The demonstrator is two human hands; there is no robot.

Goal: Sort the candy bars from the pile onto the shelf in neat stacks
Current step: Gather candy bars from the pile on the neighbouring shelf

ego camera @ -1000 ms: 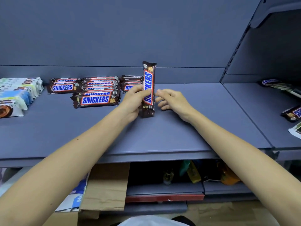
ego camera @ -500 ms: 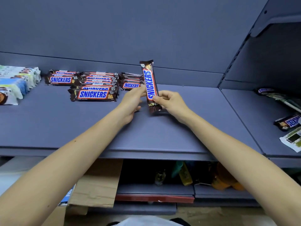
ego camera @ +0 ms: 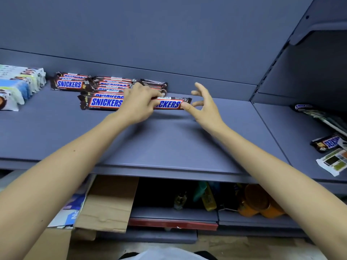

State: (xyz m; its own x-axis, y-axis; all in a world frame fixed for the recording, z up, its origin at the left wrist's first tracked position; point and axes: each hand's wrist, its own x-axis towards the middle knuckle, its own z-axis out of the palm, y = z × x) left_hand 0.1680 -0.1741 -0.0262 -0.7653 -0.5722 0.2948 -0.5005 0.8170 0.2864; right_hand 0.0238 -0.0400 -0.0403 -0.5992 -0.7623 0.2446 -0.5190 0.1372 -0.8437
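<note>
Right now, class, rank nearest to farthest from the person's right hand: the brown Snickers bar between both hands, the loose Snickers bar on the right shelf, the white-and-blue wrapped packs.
1. Brown Snickers bar: touching the thumb of the right hand.
2. Loose Snickers bar: right shelf section.
3. White-and-blue wrapped packs: far left.

Cool, even light falls from above, rather dim on the dark blue shelf (ego camera: 169, 143). Soft, smeared shadows lie on it under both forearms and just below the Snickers bar (ego camera: 169, 104), whose glossy wrapper shows only a faint sheen. The right hand (ego camera: 204, 109) is motion-blurred, the left hand (ego camera: 139, 104) a little less. The space under the shelf sinks into darkness. Wide-angle distortion bows the shelf's front edge, and the pale packets (ego camera: 16, 87) at the left margin look soft.
</note>
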